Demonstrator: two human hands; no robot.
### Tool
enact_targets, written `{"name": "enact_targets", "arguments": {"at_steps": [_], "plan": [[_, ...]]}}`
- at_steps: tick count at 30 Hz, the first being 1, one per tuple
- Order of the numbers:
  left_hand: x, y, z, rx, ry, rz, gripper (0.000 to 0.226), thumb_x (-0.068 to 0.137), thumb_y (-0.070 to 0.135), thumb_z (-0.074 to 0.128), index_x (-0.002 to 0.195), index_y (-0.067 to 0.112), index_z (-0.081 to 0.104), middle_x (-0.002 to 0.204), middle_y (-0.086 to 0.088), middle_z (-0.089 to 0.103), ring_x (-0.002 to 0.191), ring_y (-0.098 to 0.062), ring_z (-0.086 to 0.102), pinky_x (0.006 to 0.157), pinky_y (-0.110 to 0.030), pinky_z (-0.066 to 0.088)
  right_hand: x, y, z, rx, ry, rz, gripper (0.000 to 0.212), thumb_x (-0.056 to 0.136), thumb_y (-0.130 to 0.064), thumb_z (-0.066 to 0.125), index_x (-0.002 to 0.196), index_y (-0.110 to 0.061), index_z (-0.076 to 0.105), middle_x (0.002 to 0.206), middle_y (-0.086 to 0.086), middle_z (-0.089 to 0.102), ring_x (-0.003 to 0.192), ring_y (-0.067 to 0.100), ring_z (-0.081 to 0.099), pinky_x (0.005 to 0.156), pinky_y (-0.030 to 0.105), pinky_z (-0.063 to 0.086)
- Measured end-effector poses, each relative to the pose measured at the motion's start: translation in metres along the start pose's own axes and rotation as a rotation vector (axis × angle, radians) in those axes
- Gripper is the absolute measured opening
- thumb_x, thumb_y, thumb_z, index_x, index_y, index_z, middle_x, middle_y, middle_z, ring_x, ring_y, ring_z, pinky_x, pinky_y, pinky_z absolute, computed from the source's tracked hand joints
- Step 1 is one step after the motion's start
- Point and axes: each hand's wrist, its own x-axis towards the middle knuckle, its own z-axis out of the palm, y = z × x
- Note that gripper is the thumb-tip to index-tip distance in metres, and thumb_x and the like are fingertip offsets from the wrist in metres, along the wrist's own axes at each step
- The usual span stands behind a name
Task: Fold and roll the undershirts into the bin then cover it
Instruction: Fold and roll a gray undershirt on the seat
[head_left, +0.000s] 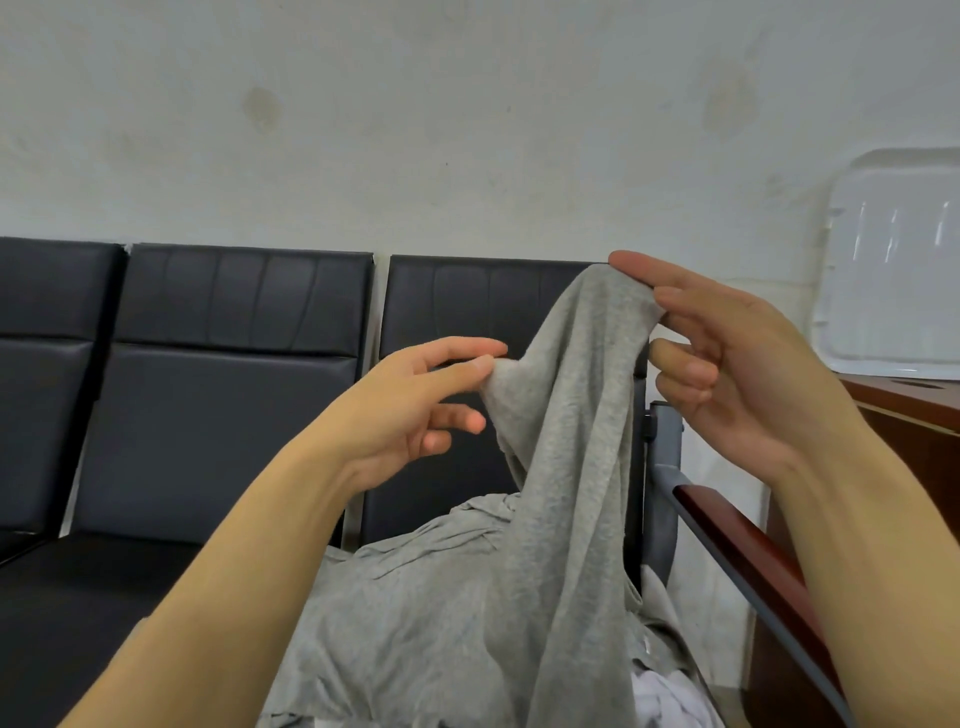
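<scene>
Above the black bench seat (130, 571), the right hand (737, 364) and left hand (415, 395) each pinch the grey undershirt (566, 441), lifted, tail draping down. Soft, light, floppy; best held at hem corners.

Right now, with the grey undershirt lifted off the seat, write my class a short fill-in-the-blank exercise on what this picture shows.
1. Both hands hold up a ____ undershirt.
2. The right hand pinches the cloth at a point ____ than the left hand does.
3. The lower part of the undershirt rests on a black padded ____.
4. A white lid leans against the ____ at the right.

Missing words: grey; higher; seat; wall
</scene>
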Motion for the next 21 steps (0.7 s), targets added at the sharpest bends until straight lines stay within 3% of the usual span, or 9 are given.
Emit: {"name": "enact_targets", "arguments": {"at_steps": [2,5,9,11,15,19,21], "plan": [[0.002,0.0,0.003,-0.142,0.039,0.009,0.024,0.099,0.016,0.065,0.122,0.022,0.073,0.086,0.005,0.07,0.054,-0.005,0.054,0.038,-0.014,0.032,0.001,-0.001,-0.001,0.018,0.003,-0.007,0.035,0.104,-0.012,0.048,0.128,-0.017,0.073,0.105,-0.008,0.071,0.041,0.004,0.033,0.039,0.014,0.033],[0.003,0.005,0.002,-0.327,0.03,0.042,0.03,0.091,0.014,0.069,0.119,0.02,0.072,0.073,0.009,0.061,0.047,-0.002,0.045,0.035,-0.01,0.029,0.001,-0.003,-0.002,0.041,0.058,-0.08,0.036,0.104,-0.011,0.047,0.126,-0.018,0.074,0.099,-0.004,0.07,0.041,0.005,0.034,0.038,0.015,0.033],[-0.005,0.03,-0.012,-0.522,-0.039,0.139,0.021,0.079,0.016,0.07,0.094,0.022,0.083,0.068,0.013,0.051,0.034,-0.001,0.037,0.03,-0.007,0.024,-0.003,-0.007,-0.001,-0.115,0.213,-0.221,0.038,0.105,-0.007,0.045,0.115,-0.02,0.079,0.102,0.0,0.076,0.039,0.011,0.037,0.04,0.02,0.035],[-0.013,0.043,-0.015,-0.502,-0.02,0.218,0.019,0.076,0.017,0.072,0.088,0.024,0.085,0.066,0.015,0.052,0.033,-0.001,0.037,0.029,-0.007,0.024,-0.007,-0.01,0.0,-0.184,0.219,-0.247,0.037,0.105,-0.006,0.046,0.113,-0.021,0.079,0.102,-0.001,0.077,0.037,0.012,0.037,0.039,0.021,0.035],[-0.024,0.058,-0.019,-0.264,0.124,0.382,0.023,0.082,0.018,0.069,0.101,0.023,0.081,0.073,0.013,0.058,0.036,0.0,0.034,0.032,-0.008,0.024,-0.012,-0.015,0.007,-0.302,0.199,-0.307,0.037,0.105,-0.007,0.048,0.111,-0.025,0.08,0.094,0.001,0.076,0.035,0.013,0.035,0.038,0.022,0.033],[-0.035,0.071,-0.016,-0.218,0.178,0.51,0.022,0.088,0.013,0.066,0.107,0.021,0.074,0.074,0.013,0.06,0.036,0.0,0.033,0.031,-0.009,0.024,-0.018,-0.025,0.012,-0.326,0.178,-0.353,0.036,0.106,-0.008,0.048,0.108,-0.026,0.08,0.098,0.027,0.068,0.03,0.011,0.03,0.036,0.018,0.03],[-0.042,0.079,-0.019,-0.251,0.14,0.528,0.02,0.088,0.013,0.065,0.104,0.022,0.073,0.071,0.015,0.059,0.033,0.0,0.033,0.029,-0.008,0.022,-0.023,-0.032,0.013,-0.313,0.18,-0.373,0.036,0.106,-0.008,0.048,0.108,-0.025,0.08,0.101,0.028,0.068,0.029,0.01,0.029,0.035,0.017,0.029]]}}
